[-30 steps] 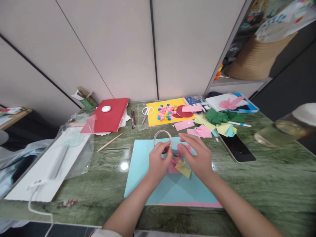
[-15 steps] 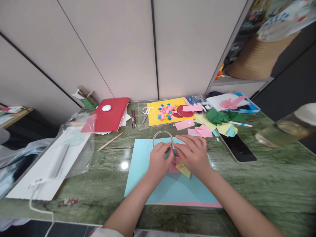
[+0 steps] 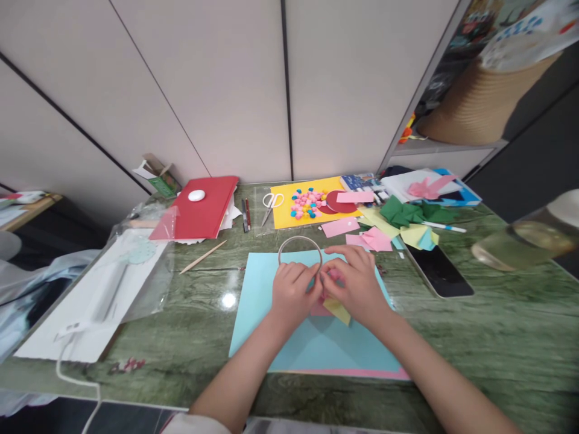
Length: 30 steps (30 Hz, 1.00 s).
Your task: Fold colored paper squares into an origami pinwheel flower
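My left hand (image 3: 294,292) is closed on the lower edge of a thin, pale ring that looks like a roll of tape (image 3: 299,239), held upright above a light blue sheet of paper (image 3: 257,307). My right hand (image 3: 355,280) pinches at the roll's right edge, its thumb and forefinger meeting the left fingertips. Whatever lies between the fingertips is too small to make out. Under the hands, on the blue sheet, lie a pink paper piece (image 3: 319,308) and a folded yellow paper piece (image 3: 338,311), both partly hidden.
Behind are white-handled scissors (image 3: 272,202), a yellow sheet (image 3: 283,214) with small coloured balls, and a red folder (image 3: 203,211). To the right lie green folded papers (image 3: 400,212), a phone (image 3: 438,270) and a cup (image 3: 520,244). A wooden stick (image 3: 203,257) lies left.
The roll has turned so that it shows as a thinner, wider ring. My right fingers have curled in more at its edge. The view has shifted slightly.
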Tool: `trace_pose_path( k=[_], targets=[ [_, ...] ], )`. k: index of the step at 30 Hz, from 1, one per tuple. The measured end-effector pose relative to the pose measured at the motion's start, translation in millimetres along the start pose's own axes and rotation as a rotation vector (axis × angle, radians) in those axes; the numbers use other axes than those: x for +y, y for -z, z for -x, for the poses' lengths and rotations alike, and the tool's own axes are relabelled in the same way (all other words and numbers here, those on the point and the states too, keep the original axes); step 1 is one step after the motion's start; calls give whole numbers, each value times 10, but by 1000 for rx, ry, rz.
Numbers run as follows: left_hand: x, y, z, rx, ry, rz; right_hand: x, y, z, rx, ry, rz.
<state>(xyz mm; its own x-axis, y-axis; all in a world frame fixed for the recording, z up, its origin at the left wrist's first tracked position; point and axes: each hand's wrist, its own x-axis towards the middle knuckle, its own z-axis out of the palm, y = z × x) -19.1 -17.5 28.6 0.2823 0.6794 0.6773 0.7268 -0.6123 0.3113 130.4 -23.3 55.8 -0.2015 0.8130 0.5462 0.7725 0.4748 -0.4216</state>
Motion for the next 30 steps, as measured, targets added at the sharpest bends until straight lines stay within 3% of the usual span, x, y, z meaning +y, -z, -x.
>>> trace_pose_path(
  k=[5, 8, 11, 13, 15, 18, 21, 24, 27, 30],
  targets=[
    [117, 69, -7, 116, -43, 103, 193, -67, -25, 1, -130, 25],
    [30, 102, -50, 144, -13, 141, 382, -55, -62, 41, -265, -108],
    [-269, 87, -96, 71, 200, 57, 476, 6, -91, 32, -323, -193],
    [-494, 51, -100, -54, 316, -31, 487, 36, -93, -75, -355, -212],
    [-654, 6, -83, -141, 342, -85, 485, 45, -82, -222, -402, -231],
    [-702, -38, -62, -180, 328, -93, 479, 42, -67, -360, -458, -273],
    [-568, 2, -98, -159, 336, -62, 454, 55, -66, -278, -420, -292],
    [-366, 107, -168, -140, 601, 288, 410, 78, -62, -32, -307, -219],
    [-189, 175, -216, -447, 989, 1004, 372, 99, -43, 224, -99, -111],
    [-63, 154, -231, -597, 1318, 1417, 346, 127, -18, 275, 121, -26]
  ],
)
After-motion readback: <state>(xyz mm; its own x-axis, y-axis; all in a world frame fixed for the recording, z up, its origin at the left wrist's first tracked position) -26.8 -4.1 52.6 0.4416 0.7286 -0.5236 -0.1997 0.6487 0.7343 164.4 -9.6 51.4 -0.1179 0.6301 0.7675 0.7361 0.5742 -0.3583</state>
